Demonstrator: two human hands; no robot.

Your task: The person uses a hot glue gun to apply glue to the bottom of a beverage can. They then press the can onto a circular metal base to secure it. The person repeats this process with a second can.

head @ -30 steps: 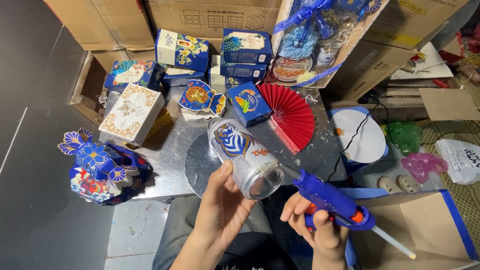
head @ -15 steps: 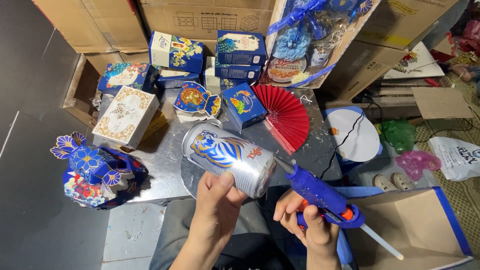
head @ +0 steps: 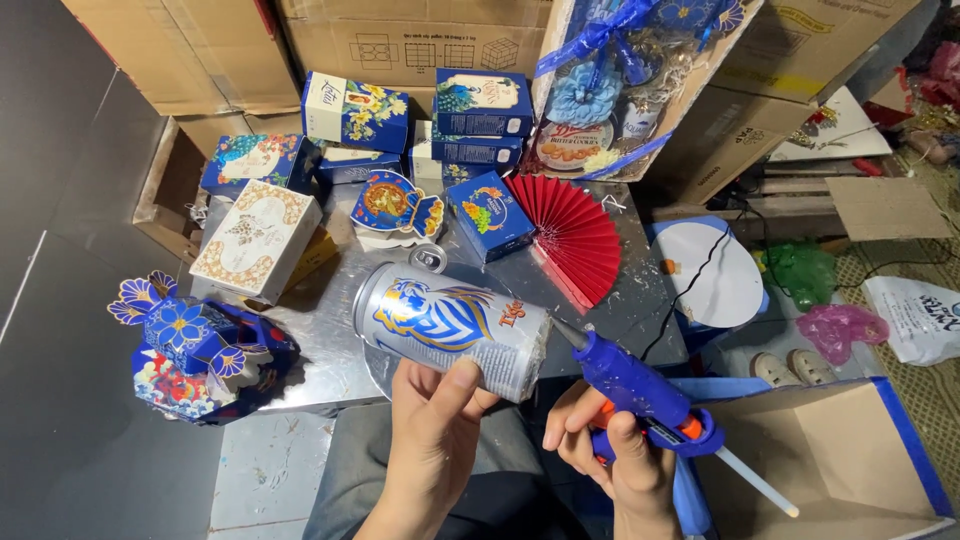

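Note:
My left hand (head: 435, 420) grips a silver drink can (head: 452, 328) with a blue and orange animal print, held on its side above a metal table (head: 330, 345). My right hand (head: 615, 460) holds a blue glue gun (head: 635, 385) with an orange trigger. The gun's nozzle tip touches the can's right end, its base rim. A white glue stick pokes out of the back of the gun toward the lower right.
On the table lie a red paper fan (head: 575, 235), several blue gift boxes (head: 485, 215), a cream patterned box (head: 255, 240) and a second can's top (head: 428, 258). A blue flowered basket (head: 200, 345) sits at the left. Cardboard boxes (head: 420, 40) stand behind, an open carton (head: 850, 450) at lower right.
The can has turned from open end facing me to lying sideways, and it has come lower. The glue gun's tip has come up against the can's right end.

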